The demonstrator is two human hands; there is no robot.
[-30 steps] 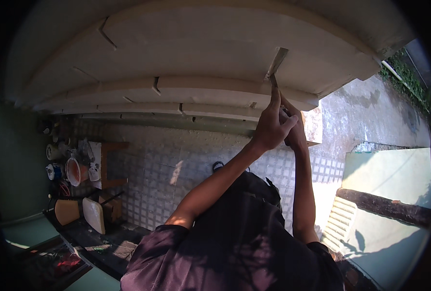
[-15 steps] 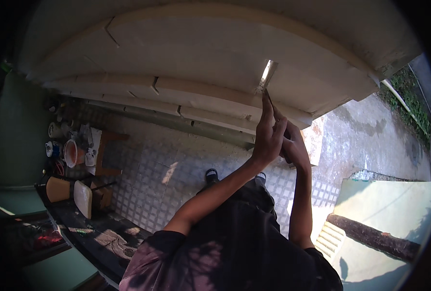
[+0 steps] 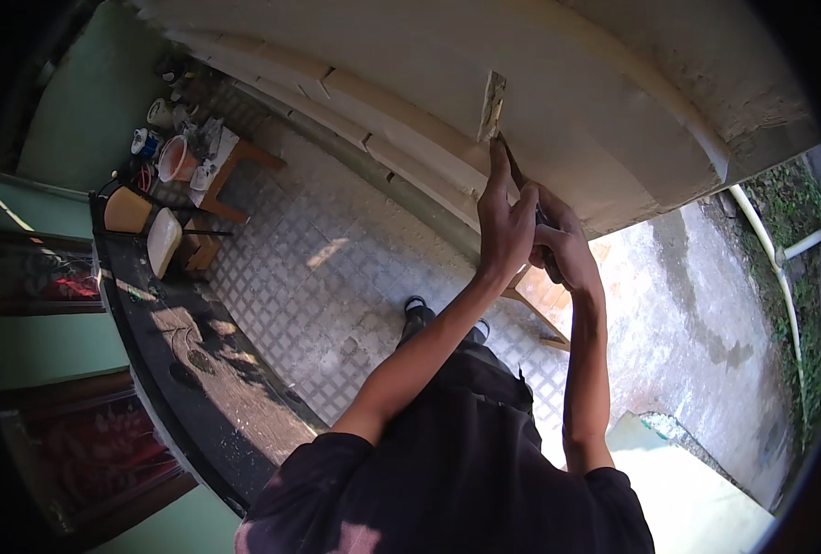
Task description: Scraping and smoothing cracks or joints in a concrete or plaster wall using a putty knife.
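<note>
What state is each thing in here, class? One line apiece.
Slot: uncovered, rough inside
Left grip: raised, index finger extended toward the slot
Right grip: raised, fingers bent, hold unclear
Orange bucket: open-topped
Wooden table: standing, loaded
Footwear: worn
Tiled floor: partly sunlit

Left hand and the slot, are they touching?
Cannot tell: in the head view, the left hand reaches up to the slot, but contact or gap isn't clear.

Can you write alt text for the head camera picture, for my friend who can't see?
A person's left hand and right hand, close together, hold a thin tool at the near end of a narrow slot in a pale surface. Beneath is a tiled floor, with a bucket off to the left.
</note>
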